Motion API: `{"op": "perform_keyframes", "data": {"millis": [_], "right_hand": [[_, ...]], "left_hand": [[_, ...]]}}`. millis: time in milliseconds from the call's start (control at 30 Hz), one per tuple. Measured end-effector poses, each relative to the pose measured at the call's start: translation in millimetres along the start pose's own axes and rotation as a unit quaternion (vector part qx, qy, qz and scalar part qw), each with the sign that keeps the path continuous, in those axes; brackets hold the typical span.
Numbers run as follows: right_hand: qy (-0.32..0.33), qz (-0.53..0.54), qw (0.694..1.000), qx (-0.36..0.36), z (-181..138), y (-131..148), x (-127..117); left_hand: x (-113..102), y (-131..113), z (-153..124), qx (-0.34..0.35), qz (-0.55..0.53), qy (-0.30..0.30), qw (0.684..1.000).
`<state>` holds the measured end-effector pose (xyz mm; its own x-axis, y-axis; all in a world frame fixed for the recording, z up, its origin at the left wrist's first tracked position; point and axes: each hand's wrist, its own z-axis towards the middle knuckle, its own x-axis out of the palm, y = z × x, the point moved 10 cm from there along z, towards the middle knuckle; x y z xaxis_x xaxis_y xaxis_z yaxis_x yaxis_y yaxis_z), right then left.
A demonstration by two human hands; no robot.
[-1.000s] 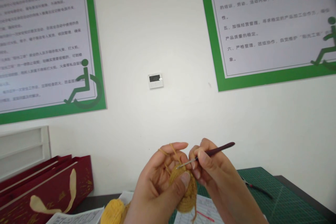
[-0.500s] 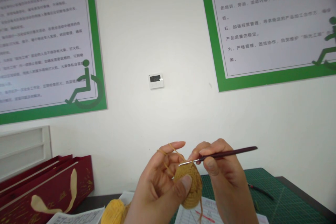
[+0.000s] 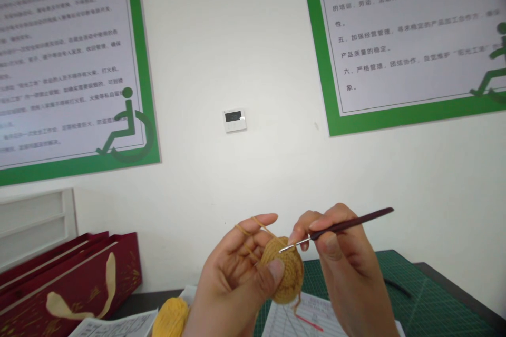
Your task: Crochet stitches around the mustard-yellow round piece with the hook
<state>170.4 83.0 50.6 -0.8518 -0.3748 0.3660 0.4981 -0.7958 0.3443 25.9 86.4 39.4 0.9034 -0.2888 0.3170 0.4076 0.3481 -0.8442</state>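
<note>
My left hand (image 3: 241,268) pinches a round, mustard-coloured crochet piece (image 3: 290,274), its thumb pressed on the near face. A strand of the same yarn (image 3: 263,226) loops over the raised index finger and runs down to the top edge of the piece. In my right hand (image 3: 343,258) is a crochet hook (image 3: 351,224) with a dark red handle, gripped between thumb and fingers like a pen. Its metal tip lies at the upper part of the crochet piece; whether it sits in a stitch I cannot tell. A loose yarn tail hangs from the bottom.
Below are a yellow yarn ball (image 3: 171,318), printed sheets (image 3: 312,316) and a green cutting mat (image 3: 419,289) on a dark table. Dark red gift bags (image 3: 95,279) stand at left. Behind rises a white wall with a thermostat (image 3: 234,120) and two green-framed posters (image 3: 334,126).
The hook has moved slightly right, its handle tilting up more and its tip pointing further down. The crochet piece has turned to show more of its round face.
</note>
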Motion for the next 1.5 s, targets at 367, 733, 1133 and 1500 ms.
{"op": "perform_keyframes", "data": {"millis": [367, 733, 1133, 1500], "right_hand": [[0.052, -0.039, 0.995, -0.074, 3, 20, 8], [0.066, -0.113, 0.981, -0.145, -2, 40, 12], [0.083, -0.156, 0.965, -0.192, -3, 48, 19], [0.086, -0.184, 0.942, -0.267, -15, 55, 24]], "left_hand": [[-3, -1, -2, -0.006, -0.003, -0.016, 1.000], [-3, -3, -2, 0.009, 0.002, -0.016, 1.000], [-4, -4, -1, 0.021, 0.009, -0.027, 0.999], [-4, -1, -4, -0.001, -0.026, -0.022, 0.999]]}}
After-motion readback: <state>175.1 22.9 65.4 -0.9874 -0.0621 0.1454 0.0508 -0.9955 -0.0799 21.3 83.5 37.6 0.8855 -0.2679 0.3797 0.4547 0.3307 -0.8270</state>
